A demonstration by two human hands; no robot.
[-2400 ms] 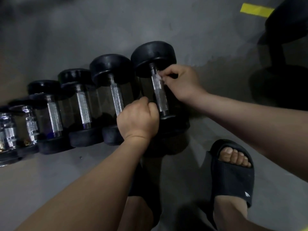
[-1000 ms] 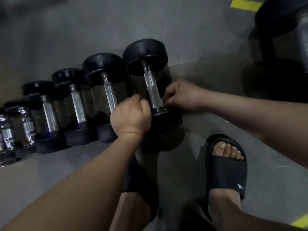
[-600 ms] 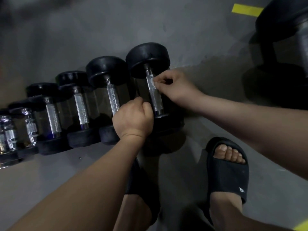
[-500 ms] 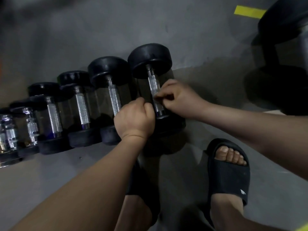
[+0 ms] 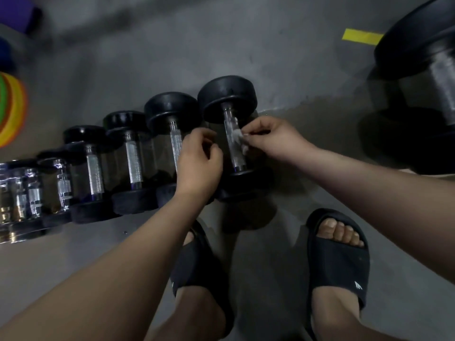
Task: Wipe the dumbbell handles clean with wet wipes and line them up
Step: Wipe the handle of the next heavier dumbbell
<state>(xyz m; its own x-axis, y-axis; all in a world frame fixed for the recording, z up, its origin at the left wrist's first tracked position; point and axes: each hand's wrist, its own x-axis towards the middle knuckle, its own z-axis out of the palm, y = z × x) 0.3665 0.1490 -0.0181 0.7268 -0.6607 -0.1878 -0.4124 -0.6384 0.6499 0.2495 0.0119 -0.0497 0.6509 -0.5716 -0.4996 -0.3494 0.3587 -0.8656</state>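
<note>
Pinches wet wipe (image 5: 240, 139) with right hand (image 5: 273, 139) against handle (image 5: 234, 153) of rightmost dumbbell (image 5: 227, 99) in floor row, likely to scrub knurling; holds left hand (image 5: 197, 163) curled alongside, grasp impossible to tell.

Grey floor (image 5: 172, 45) carries a row of dumbbells (image 5: 133, 153) and yellow tape (image 5: 362, 38).

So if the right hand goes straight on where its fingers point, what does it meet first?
The knurled silver handle of the rightmost black dumbbell: the right hand pinches a small white wipe against it, it seems.
</note>
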